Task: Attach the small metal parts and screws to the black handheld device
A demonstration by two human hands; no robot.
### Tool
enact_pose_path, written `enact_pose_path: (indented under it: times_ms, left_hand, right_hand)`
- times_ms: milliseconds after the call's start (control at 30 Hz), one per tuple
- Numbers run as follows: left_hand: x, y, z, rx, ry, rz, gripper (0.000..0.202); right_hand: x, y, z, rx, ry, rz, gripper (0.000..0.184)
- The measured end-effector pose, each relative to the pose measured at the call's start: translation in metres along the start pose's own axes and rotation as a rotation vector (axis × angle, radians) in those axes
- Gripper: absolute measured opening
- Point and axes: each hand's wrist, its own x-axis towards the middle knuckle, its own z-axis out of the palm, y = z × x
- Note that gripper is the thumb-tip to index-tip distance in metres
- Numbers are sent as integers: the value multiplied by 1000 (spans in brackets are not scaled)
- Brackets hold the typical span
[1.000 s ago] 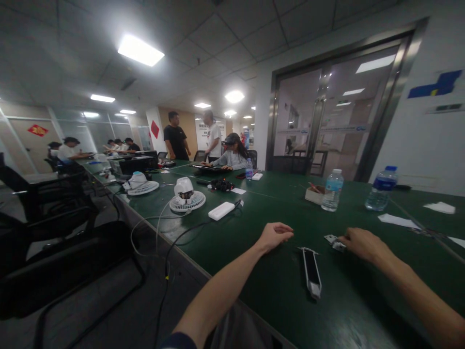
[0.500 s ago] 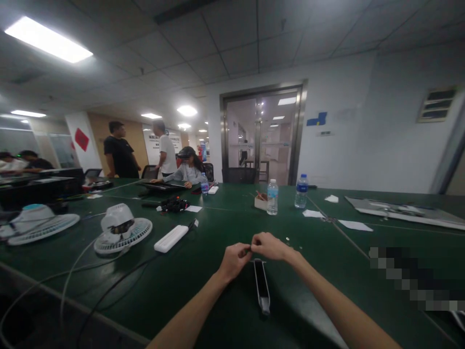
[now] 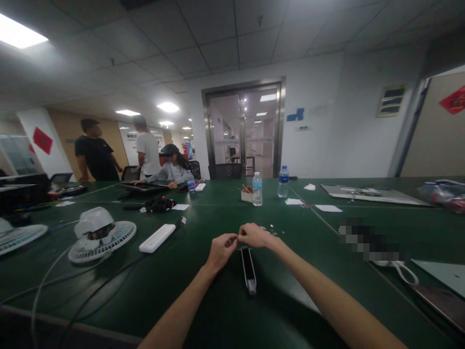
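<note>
As I held my left hand (image 3: pixel 220 252) and right hand (image 3: pixel 254 235) together, fingertips meeting, anything pinched was too small to confirm. Black bar (image 3: pixel 248 270) lay just below at 6 o'clock; metal bits (image 3: pixel 271 229) lay at 2 o'clock. What was done or left could not be determined.

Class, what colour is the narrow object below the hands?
The narrow object is black with a silver rim; head view.
</note>
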Motion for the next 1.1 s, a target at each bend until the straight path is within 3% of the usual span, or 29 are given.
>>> enact_pose_path:
  times_ms: [233,600,767,967,1100]
  left_hand:
    - [-2,-3,3,69,14,63,23]
    - [1,-2,4,20,-55,-26,25]
    - [3,-3,4,-96,-25,-102,24]
    - [6,0,4,-449,56,-213,26]
    - [6,-1,2,-566,70,-260,29]
  right_hand:
    - [1,6,3,97,-47,9,28]
    - [7,16,11,181,4,1,27]
    - [12,18,12,220,51,8,26]
    - [11,19,8,358,12,-44,24]
    - [6,17,3,367,1,-59,25]
